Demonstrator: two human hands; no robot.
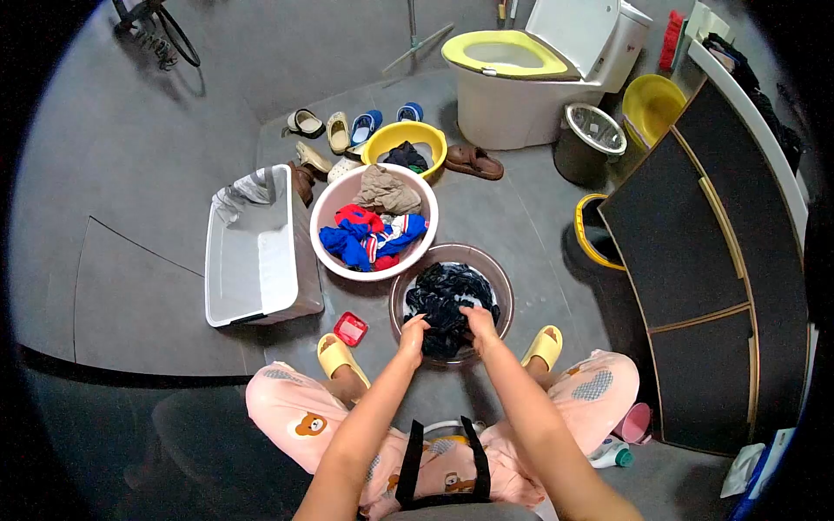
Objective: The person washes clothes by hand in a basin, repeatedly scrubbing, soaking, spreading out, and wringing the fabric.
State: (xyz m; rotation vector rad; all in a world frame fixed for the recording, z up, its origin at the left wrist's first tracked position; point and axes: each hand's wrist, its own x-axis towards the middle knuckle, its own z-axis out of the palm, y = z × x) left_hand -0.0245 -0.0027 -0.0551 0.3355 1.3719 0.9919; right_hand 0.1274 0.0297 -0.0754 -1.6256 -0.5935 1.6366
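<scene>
A brown basin [499,271] sits on the grey floor between my feet, holding a wet dark garment [445,295]. My left hand [413,333] and my right hand [479,324] both grip the near edge of that dark garment, close together over the basin. Just beyond stands a pink basin [327,205] with blue, red, white and beige clothes [373,234]. A yellow basin [430,135] farther back holds another dark cloth.
A white plastic tub [261,252] stands to the left, a small red soap dish [351,329] beside my left foot. Several sandals [337,132] lie near the far wall. A toilet [521,78], a bin [591,139], yellow buckets and a dark cabinet [695,260] are on the right.
</scene>
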